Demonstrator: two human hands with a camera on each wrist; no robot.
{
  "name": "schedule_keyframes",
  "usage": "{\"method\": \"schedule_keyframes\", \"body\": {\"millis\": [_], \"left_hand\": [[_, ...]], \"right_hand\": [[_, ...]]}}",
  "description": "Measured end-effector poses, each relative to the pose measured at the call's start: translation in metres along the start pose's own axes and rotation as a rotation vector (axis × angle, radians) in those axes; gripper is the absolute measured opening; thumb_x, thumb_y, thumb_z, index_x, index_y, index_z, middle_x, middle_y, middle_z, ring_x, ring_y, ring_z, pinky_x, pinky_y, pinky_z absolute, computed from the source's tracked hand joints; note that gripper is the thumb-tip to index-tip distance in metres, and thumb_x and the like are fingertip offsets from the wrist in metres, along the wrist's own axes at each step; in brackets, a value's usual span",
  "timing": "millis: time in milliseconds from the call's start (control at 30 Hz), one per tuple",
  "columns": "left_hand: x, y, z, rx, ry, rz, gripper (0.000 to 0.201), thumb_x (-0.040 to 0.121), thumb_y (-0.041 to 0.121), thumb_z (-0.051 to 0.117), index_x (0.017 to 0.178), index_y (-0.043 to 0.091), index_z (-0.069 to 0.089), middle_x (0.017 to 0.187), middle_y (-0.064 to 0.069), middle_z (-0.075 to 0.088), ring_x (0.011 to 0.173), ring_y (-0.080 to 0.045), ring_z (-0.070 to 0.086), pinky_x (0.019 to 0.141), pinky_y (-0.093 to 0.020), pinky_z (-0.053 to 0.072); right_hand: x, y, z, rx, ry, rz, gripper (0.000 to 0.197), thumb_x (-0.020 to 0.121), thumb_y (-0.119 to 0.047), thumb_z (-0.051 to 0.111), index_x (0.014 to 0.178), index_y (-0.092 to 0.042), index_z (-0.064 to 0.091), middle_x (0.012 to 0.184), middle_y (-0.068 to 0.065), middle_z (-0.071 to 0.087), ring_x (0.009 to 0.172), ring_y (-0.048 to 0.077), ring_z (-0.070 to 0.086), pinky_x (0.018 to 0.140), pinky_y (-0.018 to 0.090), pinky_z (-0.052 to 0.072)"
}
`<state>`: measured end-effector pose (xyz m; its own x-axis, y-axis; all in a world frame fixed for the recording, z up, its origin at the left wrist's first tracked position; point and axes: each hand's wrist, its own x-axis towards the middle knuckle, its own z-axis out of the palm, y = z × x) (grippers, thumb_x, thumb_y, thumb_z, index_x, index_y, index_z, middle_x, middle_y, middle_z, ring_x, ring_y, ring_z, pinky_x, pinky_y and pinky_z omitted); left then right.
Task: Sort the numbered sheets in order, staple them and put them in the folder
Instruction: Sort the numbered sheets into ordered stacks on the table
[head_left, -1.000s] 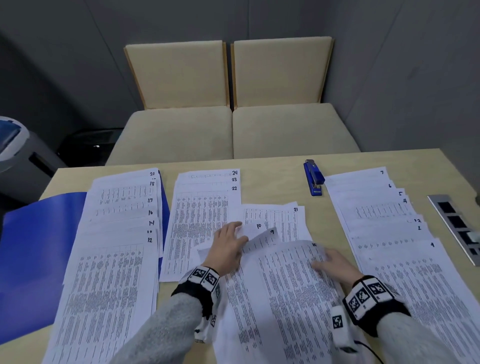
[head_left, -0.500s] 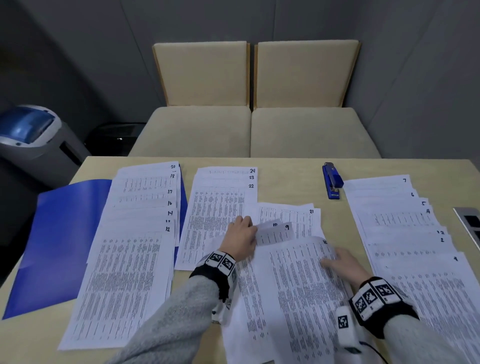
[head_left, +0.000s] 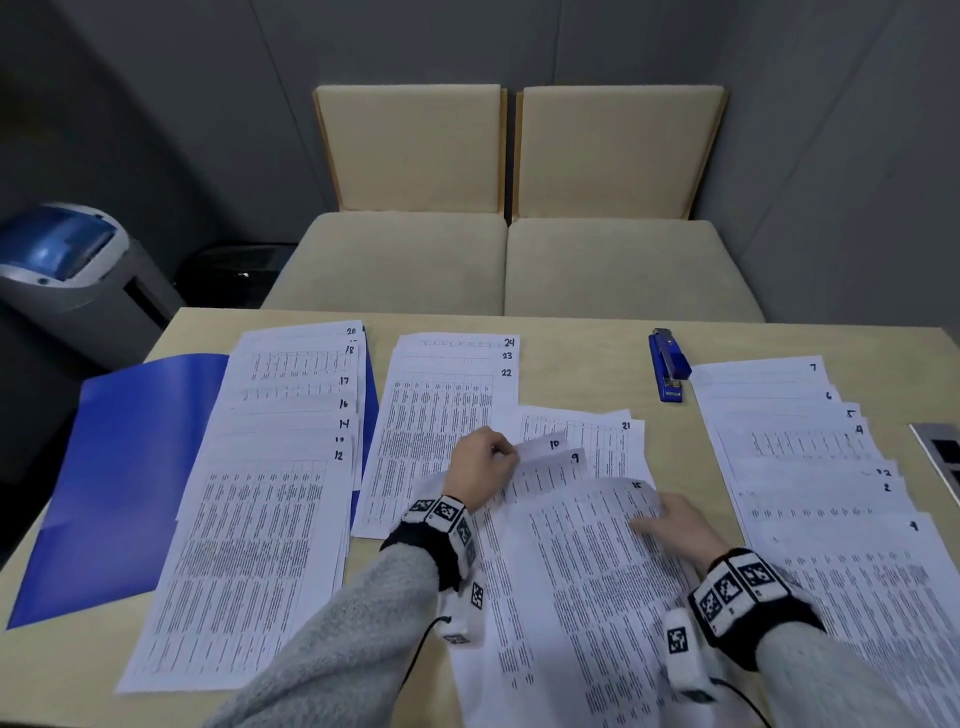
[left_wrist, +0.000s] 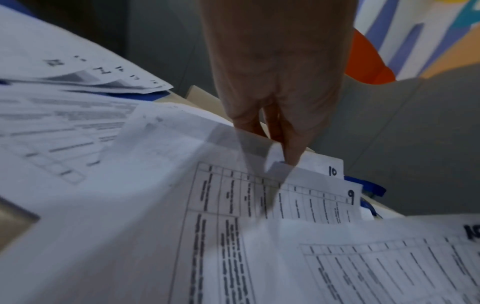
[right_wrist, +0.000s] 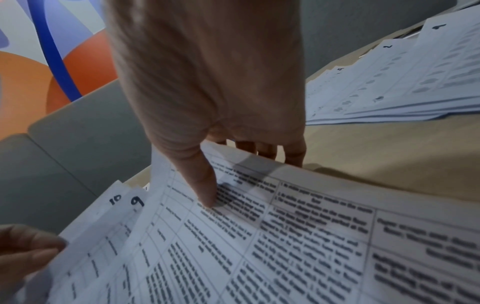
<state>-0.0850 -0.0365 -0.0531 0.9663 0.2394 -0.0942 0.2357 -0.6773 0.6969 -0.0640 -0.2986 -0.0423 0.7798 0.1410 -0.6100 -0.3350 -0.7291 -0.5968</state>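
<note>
Since the earlier frames, both hands are remaining on the centre stack while the head camera is tilting up, showing more of the chairs. The left hand (head_left: 480, 470) is curling over the upper left of the loose sheets, its fingers (left_wrist: 291, 144) pinching the top edge of sheet 10 (head_left: 545, 444), with sheet 9 (head_left: 558, 467) lying just beneath those fingertips. The right hand (head_left: 675, 530) is gripping the top sheet (head_left: 582, 571) by its right edge: the right wrist view is showing the thumb (right_wrist: 205, 185) pressing on the print and the other fingers (right_wrist: 270, 150) curling under the edge, a grip the head view is not resolving. The head view alone is showing the blue stapler (head_left: 669, 366) beyond the right fingertips and the open blue folder (head_left: 124, 467) far left of the left fingers, with sheets 12 to 20 (head_left: 270, 493) overlapping its right half.
</note>
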Motion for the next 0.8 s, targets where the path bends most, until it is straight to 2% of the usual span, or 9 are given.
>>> {"method": "schedule_keyframes", "body": {"millis": [100,167,233,300,400,467,533,667,800], "left_hand": [[-0.001,0.004,0.000,-0.029,-0.059,0.030,0.017,0.081,-0.001,0.053,0.087,0.010,0.065,0.084,0.001,0.062,0.074,-0.011,0.053,0.067,-0.020,0.040],[0.000,0.006,-0.003,-0.015,-0.101,0.051,0.025,0.084,-0.002,0.049,0.101,0.013,0.058,0.097,0.000,0.066,0.085,-0.014,0.059,0.086,-0.028,0.043],[0.004,0.000,-0.012,0.111,-0.090,0.043,0.038,0.088,0.001,0.047,0.121,0.021,0.050,0.118,0.006,0.062,0.109,-0.012,0.057,0.113,-0.045,0.020],[0.013,-0.015,-0.034,0.217,0.016,-0.040,0.049,0.086,-0.002,0.046,0.128,0.022,0.045,0.129,0.006,0.054,0.123,-0.012,0.048,0.116,-0.053,0.007],[0.026,-0.052,-0.087,0.402,0.244,-0.219,0.053,0.079,-0.003,0.049,0.127,0.018,0.047,0.129,-0.006,0.051,0.120,-0.023,0.048,0.111,-0.050,0.027],[0.029,-0.081,-0.123,0.554,0.273,-0.333,0.052,0.079,-0.001,0.051,0.128,0.018,0.044,0.129,-0.009,0.048,0.119,-0.027,0.045,0.106,-0.048,0.030],[0.031,-0.108,-0.149,0.680,0.147,-0.425,0.053,0.082,0.004,0.051,0.131,0.021,0.039,0.132,-0.007,0.044,0.124,-0.028,0.040,0.108,-0.052,0.026],[0.036,-0.137,-0.177,0.803,-0.123,-0.439,0.047,0.087,0.012,0.045,0.131,0.030,0.039,0.138,-0.002,0.041,0.132,-0.028,0.033,0.114,-0.059,0.007],[0.039,-0.144,-0.188,0.867,-0.240,-0.309,0.030,0.092,0.024,0.048,0.121,0.031,0.050,0.132,-0.002,0.049,0.129,-0.027,0.040,0.114,-0.061,0.004]], "right_hand": [[-0.001,-0.003,0.001,-0.005,-0.002,-0.003,0.014,0.089,-0.010,0.059,0.101,-0.017,0.058,0.099,0.004,0.065,0.095,0.023,0.062,0.082,0.030,0.049],[0.000,-0.002,0.002,-0.023,0.016,-0.012,0.021,0.088,-0.005,0.055,0.106,-0.014,0.061,0.099,0.005,0.066,0.095,0.024,0.062,0.080,0.030,0.050],[0.001,-0.001,0.000,-0.039,0.036,-0.016,0.028,0.086,-0.001,0.050,0.109,-0.011,0.063,0.097,0.005,0.067,0.092,0.024,0.062,0.075,0.029,0.050],[0.000,-0.001,-0.005,-0.038,0.057,-0.010,0.033,0.085,0.001,0.048,0.111,-0.011,0.063,0.099,0.006,0.068,0.094,0.026,0.062,0.079,0.032,0.051],[0.001,-0.004,-0.019,0.007,0.111,-0.006,0.033,0.083,0.003,0.050,0.110,-0.011,0.065,0.099,0.008,0.069,0.094,0.028,0.063,0.088,0.041,0.052],[-0.005,-0.016,-0.028,0.095,0.159,-0.010,0.022,0.086,0.004,0.052,0.095,-0.012,0.064,0.083,0.005,0.066,0.081,0.025,0.062,0.076,0.040,0.053],[-0.009,-0.030,-0.039,0.226,0.180,-0.005,0.022,0.090,0.005,0.052,0.081,-0.015,0.058,0.076,0.004,0.061,0.070,0.018,0.056,0.060,0.031,0.044],[-0.003,-0.066,-0.055,0.410,0.231,-0.009,0.025,0.091,0.006,0.049,0.114,0.002,0.059,0.110,0.017,0.063,0.086,0.027,0.057,0.080,0.038,0.047],[0.002,-0.120,-0.048,0.657,0.304,-0.032,0.034,0.091,0.008,0.048,0.124,0.005,0.053,0.119,0.016,0.059,0.096,0.032,0.060,0.072,0.033,0.048]]}}
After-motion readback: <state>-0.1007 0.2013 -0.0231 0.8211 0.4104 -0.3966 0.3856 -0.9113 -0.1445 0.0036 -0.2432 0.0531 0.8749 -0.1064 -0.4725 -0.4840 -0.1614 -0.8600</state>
